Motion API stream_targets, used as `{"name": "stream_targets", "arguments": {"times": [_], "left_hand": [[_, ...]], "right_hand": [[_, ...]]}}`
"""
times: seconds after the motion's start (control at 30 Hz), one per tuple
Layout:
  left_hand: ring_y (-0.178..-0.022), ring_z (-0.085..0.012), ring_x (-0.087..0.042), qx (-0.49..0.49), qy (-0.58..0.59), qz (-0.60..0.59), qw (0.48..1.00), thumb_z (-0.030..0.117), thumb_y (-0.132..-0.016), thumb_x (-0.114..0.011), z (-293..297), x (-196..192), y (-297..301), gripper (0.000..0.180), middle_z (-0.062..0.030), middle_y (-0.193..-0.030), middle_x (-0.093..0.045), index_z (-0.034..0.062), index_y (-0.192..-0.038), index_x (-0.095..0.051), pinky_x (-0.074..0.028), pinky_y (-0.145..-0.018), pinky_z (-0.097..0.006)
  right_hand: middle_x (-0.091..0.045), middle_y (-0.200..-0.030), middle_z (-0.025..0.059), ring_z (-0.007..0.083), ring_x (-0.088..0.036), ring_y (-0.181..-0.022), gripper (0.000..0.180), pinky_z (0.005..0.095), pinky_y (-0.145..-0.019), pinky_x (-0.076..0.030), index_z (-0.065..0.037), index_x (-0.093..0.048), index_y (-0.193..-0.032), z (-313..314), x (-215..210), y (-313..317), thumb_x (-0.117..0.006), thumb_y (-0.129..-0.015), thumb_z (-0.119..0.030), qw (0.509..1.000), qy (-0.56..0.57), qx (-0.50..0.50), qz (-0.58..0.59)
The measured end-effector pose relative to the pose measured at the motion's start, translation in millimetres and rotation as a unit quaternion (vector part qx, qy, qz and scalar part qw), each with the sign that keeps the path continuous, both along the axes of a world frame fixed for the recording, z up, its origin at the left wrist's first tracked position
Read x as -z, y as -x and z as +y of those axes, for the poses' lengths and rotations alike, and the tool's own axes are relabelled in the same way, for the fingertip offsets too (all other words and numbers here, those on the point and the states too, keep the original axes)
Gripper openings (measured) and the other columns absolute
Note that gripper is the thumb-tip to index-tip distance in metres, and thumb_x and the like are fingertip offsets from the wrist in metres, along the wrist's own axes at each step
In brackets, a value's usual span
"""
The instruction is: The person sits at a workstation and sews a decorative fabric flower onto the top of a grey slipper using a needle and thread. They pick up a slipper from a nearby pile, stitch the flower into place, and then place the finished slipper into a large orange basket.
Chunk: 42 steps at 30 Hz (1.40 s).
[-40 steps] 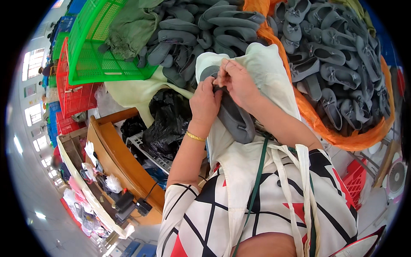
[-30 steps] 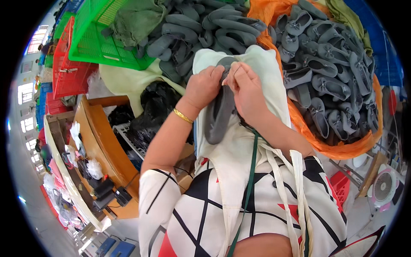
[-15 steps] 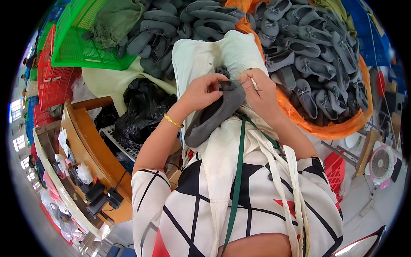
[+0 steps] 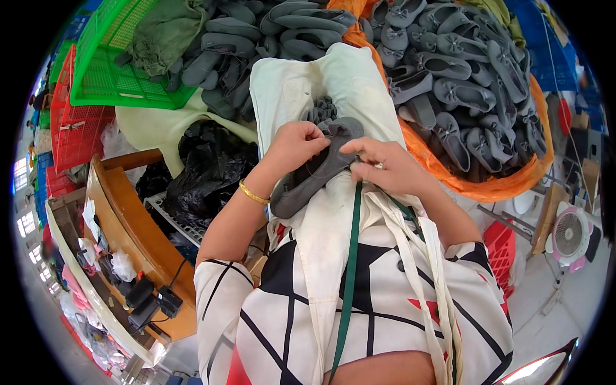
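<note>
A dark grey slip-on shoe [image 4: 292, 201] lies tilted over my lap, its opening facing up and its toe pointing away from me. My left hand [image 4: 296, 147] pinches the edge of its opening near the toe. At the shoe's right side is my right hand [image 4: 384, 165], its index finger bent toward the toe and its thumb lower. Whatever sits between those fingers is too small to make out. A thin line like thread crosses the shoe's opening. Just beyond the toe, a small heap of grey bows [image 4: 319, 109] rests on the pale cloth [image 4: 353, 74] over my legs.
Grey shoes with bows [image 4: 462, 96] fill an orange sack [image 4: 507, 189] at the far right. More grey shoes [image 4: 231, 42] are piled ahead. Left are a green crate [image 4: 128, 90], a black plastic bag [image 4: 208, 170] and a wooden desk [image 4: 138, 218]. A fan [image 4: 570, 234] stands at right.
My right hand has moved down and toward me from the toe. The shoe has turned so more of its toe shows, and the heap of bows is less covered. My left hand has shifted slightly nearer.
</note>
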<state>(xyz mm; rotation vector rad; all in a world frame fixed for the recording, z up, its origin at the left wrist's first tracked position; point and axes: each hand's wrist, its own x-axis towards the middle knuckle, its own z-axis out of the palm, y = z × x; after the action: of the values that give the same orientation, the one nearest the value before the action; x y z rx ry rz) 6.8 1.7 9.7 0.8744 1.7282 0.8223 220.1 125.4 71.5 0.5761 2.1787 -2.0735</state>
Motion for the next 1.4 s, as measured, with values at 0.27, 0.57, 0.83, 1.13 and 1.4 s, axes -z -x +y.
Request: {"name": "stream_targets", "arguments": {"times": [0.27, 0.57, 0.83, 1.13, 1.4], "left_hand": [[-0.063, -0.0045, -0.049, 0.019, -0.094, 0.091, 0.991, 0.014, -0.089, -0.071, -8.5, -14.9, -9.2, 0.017, 0.0012, -0.066, -0.06, -0.0019, -0.085, -0.065, -0.043, -0.058, -0.024], [-0.074, -0.0036, -0.05, -0.051, -0.065, -0.112, 0.99, 0.011, -0.095, -0.065, -3.4, 26.7, 3.0, 0.009, 0.0057, -0.08, -0.059, 0.0031, -0.091, -0.063, -0.042, -0.065, -0.021], [-0.059, -0.0012, -0.044, -0.139, -0.037, -0.266, 0.953, 0.018, -0.096, -0.066, -7.0, 20.0, -0.1, 0.011, 0.0024, -0.081, -0.062, 0.0065, -0.094, -0.064, -0.036, -0.05, -0.018], [-0.055, -0.0039, -0.046, -0.159, -0.033, -0.451, 0.878, 0.019, -0.099, -0.062, -11.3, 31.2, 3.9, 0.013, -0.0014, -0.08, -0.063, 0.009, -0.09, -0.06, -0.035, -0.044, -0.018], [-0.062, 0.0004, -0.041, -0.019, -0.116, -0.028, 0.993, 0.009, -0.089, -0.072, -2.2, 19.4, -5.5, 0.02, 0.0094, -0.076, -0.052, 0.006, -0.108, -0.067, -0.034, -0.054, -0.02]], "right_hand": [[-0.061, -0.083, 0.0069, 0.0257, -0.064, -0.077, 0.005, 0.0368, -0.063, -0.049, -0.011, -0.066, -0.092, -5.6, 47.2, 39.2, -0.063, -0.088, -0.012, 0.903, -0.418, 0.082, 0.057], [-0.058, -0.08, 0.0087, 0.0301, -0.062, -0.076, 0.006, 0.0397, -0.062, -0.05, -0.011, -0.065, -0.09, -3.5, 61.4, 48.1, -0.066, -0.084, -0.011, 0.902, -0.414, 0.093, 0.083], [-0.062, -0.081, 0.0012, 0.0132, -0.061, -0.067, 0.005, 0.0262, -0.057, -0.046, -0.008, -0.059, -0.101, -12.7, 63.6, 38.9, -0.06, -0.097, -0.011, 0.981, 0.035, 0.185, 0.049], [-0.057, -0.072, -0.0005, 0.0058, -0.049, -0.059, 0.012, 0.0207, -0.054, -0.043, -0.007, -0.054, -0.102, 13.4, 93.7, -24.4, -0.054, -0.102, -0.019, 0.937, 0.136, 0.322, -0.015], [-0.058, -0.073, 0.0009, 0.006, -0.051, -0.06, 0.013, 0.0213, -0.055, -0.043, -0.005, -0.054, -0.101, 15.7, 85.2, -20.2, -0.055, -0.102, -0.018, 0.933, 0.107, 0.343, 0.017]]}}
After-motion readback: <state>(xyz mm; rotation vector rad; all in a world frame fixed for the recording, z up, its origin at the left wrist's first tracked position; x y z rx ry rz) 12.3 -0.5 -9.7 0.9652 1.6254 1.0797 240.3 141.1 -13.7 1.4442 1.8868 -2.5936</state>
